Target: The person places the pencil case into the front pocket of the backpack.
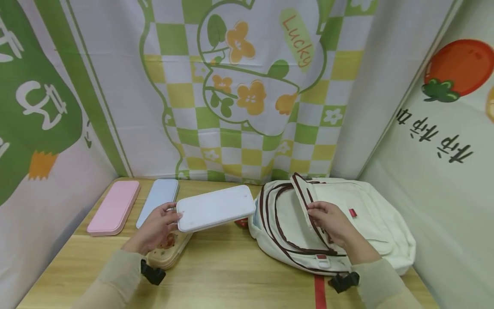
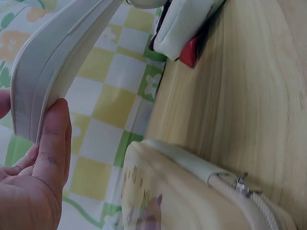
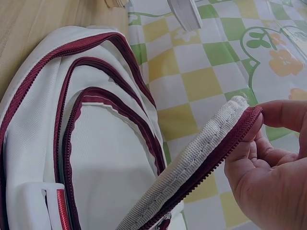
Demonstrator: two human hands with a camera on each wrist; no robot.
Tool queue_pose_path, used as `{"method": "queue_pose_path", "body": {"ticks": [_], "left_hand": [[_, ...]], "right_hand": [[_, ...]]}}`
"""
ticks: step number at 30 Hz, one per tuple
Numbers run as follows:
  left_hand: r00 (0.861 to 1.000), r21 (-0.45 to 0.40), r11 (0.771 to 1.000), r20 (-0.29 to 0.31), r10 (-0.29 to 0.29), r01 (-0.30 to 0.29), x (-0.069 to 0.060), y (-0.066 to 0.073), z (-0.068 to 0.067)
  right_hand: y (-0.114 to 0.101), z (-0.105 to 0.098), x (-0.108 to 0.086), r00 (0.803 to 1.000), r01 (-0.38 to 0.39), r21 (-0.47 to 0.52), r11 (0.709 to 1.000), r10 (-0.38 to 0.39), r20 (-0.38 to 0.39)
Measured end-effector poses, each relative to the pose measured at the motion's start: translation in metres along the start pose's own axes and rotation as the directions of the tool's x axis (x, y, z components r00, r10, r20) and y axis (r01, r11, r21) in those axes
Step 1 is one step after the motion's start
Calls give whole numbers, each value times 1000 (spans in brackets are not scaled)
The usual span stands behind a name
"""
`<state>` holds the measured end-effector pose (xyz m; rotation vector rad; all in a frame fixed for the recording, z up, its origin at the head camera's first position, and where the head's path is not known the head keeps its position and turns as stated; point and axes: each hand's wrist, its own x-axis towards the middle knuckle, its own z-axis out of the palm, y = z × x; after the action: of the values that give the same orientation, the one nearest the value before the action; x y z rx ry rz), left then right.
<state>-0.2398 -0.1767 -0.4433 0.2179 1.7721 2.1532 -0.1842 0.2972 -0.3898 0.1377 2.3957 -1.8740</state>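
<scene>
A white pencil case [image 1: 216, 208], flat with rounded corners, is held up by one end in my left hand [image 1: 156, 225], thumb on one face and fingers on the other. Its far end reaches toward a cream backpack [image 1: 370, 214] with dark red zips, lying on the table. My right hand [image 1: 333, 223] pinches the edge of the backpack's front pocket flap [image 1: 302, 193] and lifts it, so the pocket stands unzipped. In the right wrist view the flap's zip teeth [image 3: 211, 167] show under the fingertips. Below my left hand sits a beige zipped case [image 2: 187, 191] with printed figures.
A pink case [image 1: 113, 208] and a light blue case [image 1: 158, 199] lie at the table's left. A red strap [image 1: 320, 292] hangs from the backpack toward the front edge. Patterned curtains [image 1: 251, 146] enclose the wooden table [image 1: 239, 274] at the back and sides.
</scene>
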Motion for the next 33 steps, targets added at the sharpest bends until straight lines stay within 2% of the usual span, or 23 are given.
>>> {"method": "queue_pose_path", "body": {"ticks": [7,15,25,33], "left_hand": [[998,59,998,57,18,-21,10,-2,16],[998,101,995,56,-17,11,19,-3,35],[990,86,996,141,3,-15,38,-8,68],[990,99,995,132,-43,30,48,-15,98]], "right_hand": [[0,-3,-1,1000,5,20,1000,-5,10],[-3,-7,-2,1000,2,7,1000,-2,11],[-5,-9,-2,999,24,35,999,-24,22],[-5,-11,-4,999,47,54,997,-47,11]]}}
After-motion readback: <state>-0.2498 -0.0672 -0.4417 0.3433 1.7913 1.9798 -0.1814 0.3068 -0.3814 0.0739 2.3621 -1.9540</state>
